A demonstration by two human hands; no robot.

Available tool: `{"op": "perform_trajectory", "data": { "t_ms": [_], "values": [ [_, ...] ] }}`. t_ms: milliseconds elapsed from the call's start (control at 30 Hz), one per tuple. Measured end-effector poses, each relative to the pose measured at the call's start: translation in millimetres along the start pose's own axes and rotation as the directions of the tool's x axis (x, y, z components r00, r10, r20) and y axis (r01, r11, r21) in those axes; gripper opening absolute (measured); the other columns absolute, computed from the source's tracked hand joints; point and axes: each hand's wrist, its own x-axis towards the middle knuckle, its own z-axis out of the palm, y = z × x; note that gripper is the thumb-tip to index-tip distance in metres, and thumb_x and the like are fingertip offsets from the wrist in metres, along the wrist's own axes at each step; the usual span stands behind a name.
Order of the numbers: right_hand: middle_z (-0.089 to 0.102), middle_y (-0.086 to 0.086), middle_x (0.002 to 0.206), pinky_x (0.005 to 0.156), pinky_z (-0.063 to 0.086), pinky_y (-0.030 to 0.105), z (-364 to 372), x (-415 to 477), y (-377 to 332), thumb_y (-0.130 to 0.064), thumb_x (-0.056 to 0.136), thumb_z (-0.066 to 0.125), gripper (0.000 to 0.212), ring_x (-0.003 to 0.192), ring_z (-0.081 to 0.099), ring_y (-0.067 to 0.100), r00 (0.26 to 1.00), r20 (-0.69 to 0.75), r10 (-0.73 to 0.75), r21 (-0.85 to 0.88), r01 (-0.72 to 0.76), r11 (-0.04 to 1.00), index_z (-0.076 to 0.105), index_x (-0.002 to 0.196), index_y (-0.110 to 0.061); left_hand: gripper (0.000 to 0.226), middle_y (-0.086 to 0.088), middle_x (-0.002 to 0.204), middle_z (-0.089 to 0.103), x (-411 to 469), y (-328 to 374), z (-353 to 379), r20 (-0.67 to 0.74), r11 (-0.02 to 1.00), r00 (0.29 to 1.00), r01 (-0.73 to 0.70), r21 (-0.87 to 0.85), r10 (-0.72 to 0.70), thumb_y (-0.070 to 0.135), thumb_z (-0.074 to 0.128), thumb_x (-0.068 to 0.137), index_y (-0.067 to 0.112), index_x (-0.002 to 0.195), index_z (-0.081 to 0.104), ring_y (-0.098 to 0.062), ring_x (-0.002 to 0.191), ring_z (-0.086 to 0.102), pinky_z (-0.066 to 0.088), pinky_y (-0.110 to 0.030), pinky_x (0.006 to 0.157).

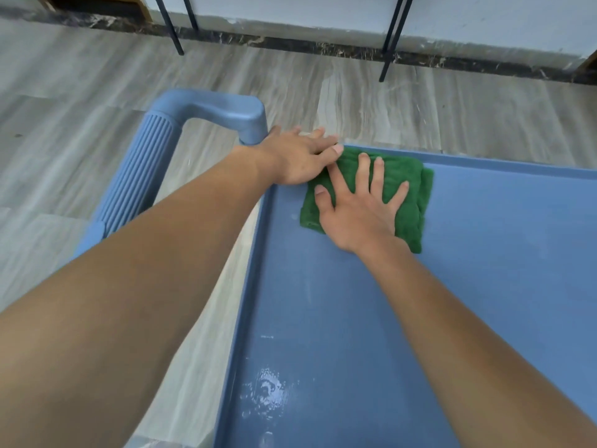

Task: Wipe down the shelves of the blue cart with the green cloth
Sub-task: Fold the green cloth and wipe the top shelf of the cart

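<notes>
Evidently much is left: a whitish smear (265,389) at the top shelf's (484,302) seven o'clock is unwiped. At eleven o'clock the left hand (297,160) is laid flat, fingers straight, and the right hand (358,218) is spread flat on the green cloth (412,185).

The cloth (415,176) is coloured deep green, with a soft, bumpy weave. The cart (255,253) is coloured one plain blue all over. Its top shelf (484,286) is marked by a whitish, shiny smudge (268,389). Its handle (151,176) is lined with thin ridges. The floor (97,76) is streaked grey and cream like wood. The skirting (290,43) is dark, flecked with white. Thin black legs (171,27) are seen against a white wall (290,8).
</notes>
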Motion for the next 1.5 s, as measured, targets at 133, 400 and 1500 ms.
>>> {"op": "perform_trajectory", "data": {
  "t_ms": [133,400,1500],
  "values": [
    [-0.018,0.003,0.167,0.113,-0.015,0.070,2,-11,-1,-0.065,0.095,0.003,0.062,0.151,-0.023,0.027,1.000,-0.012,-0.005,-0.013,0.004,1.000,-0.007,0.154,-0.048,0.060,0.005,0.168,0.009,-6,-4,4,-0.029,0.998,0.999,-0.023,0.064,0.025,0.062,0.013,0.101,0.042,0.157,0.010,-0.034,0.153,0.009,0.005,-0.048,0.123],
    [-0.014,0.005,0.168,0.117,-0.006,0.067,16,-105,-3,-0.061,0.099,0.008,0.061,0.154,-0.014,0.028,0.996,-0.054,-0.066,-0.024,0.065,0.998,-0.007,0.155,-0.045,0.059,0.011,0.167,0.008,0,-6,-1,0.043,0.999,0.999,0.002,0.038,-0.004,0.065,0.012,0.100,0.046,0.156,0.009,-0.029,0.154,0.008,0.003,-0.047,0.124],
    [-0.005,0.009,0.169,0.114,-0.005,0.071,33,-124,-54,-0.059,0.100,0.008,0.060,0.154,-0.009,0.031,0.988,-0.061,-0.144,-0.038,0.141,0.989,0.000,0.157,-0.042,0.092,-0.004,0.165,0.026,13,-9,-15,0.060,0.980,0.984,0.172,-0.100,-0.167,0.081,0.008,0.083,0.028,0.154,0.034,-0.031,0.151,0.021,0.014,-0.056,0.121]
  ]
}}
